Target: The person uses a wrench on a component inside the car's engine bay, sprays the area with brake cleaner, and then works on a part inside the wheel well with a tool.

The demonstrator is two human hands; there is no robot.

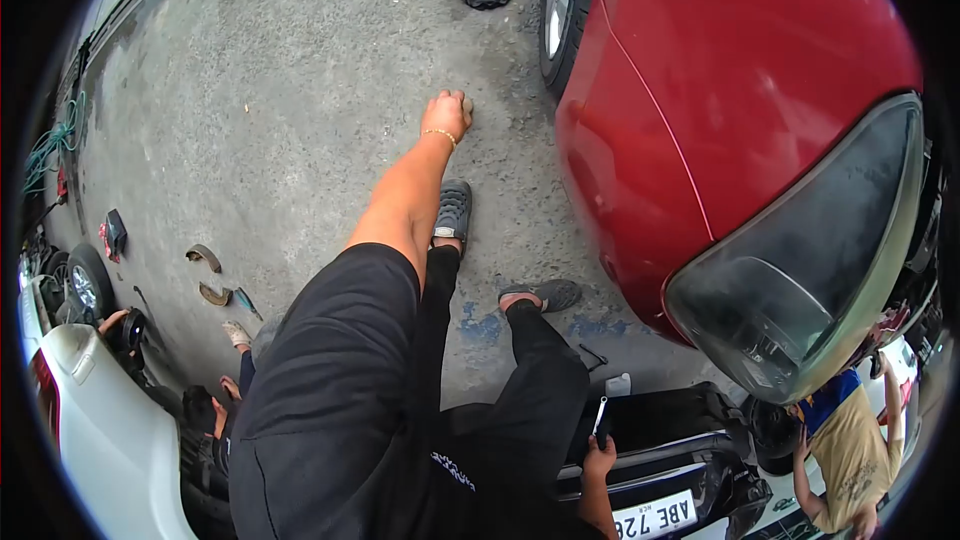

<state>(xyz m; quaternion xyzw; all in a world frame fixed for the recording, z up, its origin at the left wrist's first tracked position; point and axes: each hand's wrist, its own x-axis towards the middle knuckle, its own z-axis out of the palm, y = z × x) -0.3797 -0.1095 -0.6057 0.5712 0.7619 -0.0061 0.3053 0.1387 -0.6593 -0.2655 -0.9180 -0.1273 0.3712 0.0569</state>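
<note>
While the bare right hand [598,458] grasps a slim silver metal tool [601,413], probably a wrench, at lower centre right of the frame, the tool's long axis runs up the frame from the fingers, tilting slightly right. It overlaps the glossy black car [650,405] in view; contact is unclear. The left hand [447,116], wearing a thin gold-coloured bracelet [440,133], is well apart at upper centre, left of the glossy red car [690,90], fingers curled; whether they grasp anything, I cannot tell.
</note>
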